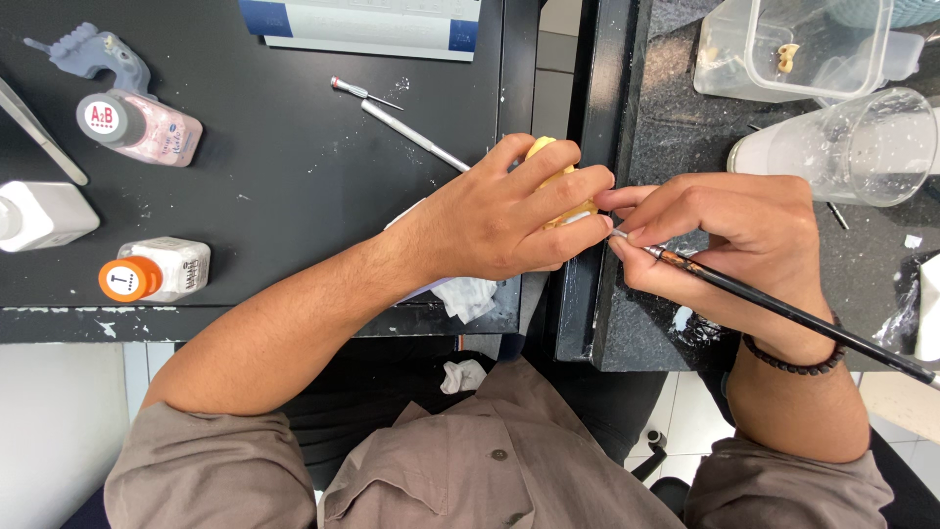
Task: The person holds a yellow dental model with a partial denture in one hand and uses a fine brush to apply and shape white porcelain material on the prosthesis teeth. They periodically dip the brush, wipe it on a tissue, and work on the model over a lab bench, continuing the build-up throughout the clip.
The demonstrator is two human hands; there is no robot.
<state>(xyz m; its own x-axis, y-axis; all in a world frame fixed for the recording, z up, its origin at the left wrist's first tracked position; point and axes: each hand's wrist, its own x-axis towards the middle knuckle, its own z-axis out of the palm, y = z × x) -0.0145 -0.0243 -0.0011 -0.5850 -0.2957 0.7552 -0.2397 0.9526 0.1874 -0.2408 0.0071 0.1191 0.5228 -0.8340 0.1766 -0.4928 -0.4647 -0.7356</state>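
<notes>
**Two hands, one brush, one yellow piece at the bench gap**

Left hand (pixel 509 220) fingers wrapped tight round one small yellow piece (pixel 548 157), mostly hidden by the fingers; can't tell its shape. Right hand (pixel 729 245) fingers pinched narrow on one thin dark brush (pixel 783 312), gripped close to the tip. Brush tip points left, at the yellow piece; long axis runs from there down to the right, handle end out past the right wrist. One beaded bracelet (pixel 793 362) on that wrist. Both hands meet over the gap between two dark benches, piece on the left side of the gap.

Count outward: crumpled white tissue (pixel 468 294) under the left hand. Two slim metal tools (pixel 411 135) far of it, side by side. Left bench (pixel 294 196), black, dusted with white specks: three bottles, one pink with grey cap (pixel 137 125), one white (pixel 44 214), one white with orange cap (pixel 157 269). One grey moulded piece (pixel 98 54) at the far left. One booklet (pixel 362 24) at the far edge.

Right bench (pixel 666 118), dark speckled: one clear plastic cup (pixel 852 147) on its side, one clear box (pixel 793 49) with a small tooth-like bit inside.

Pale tiled floor below.
</notes>
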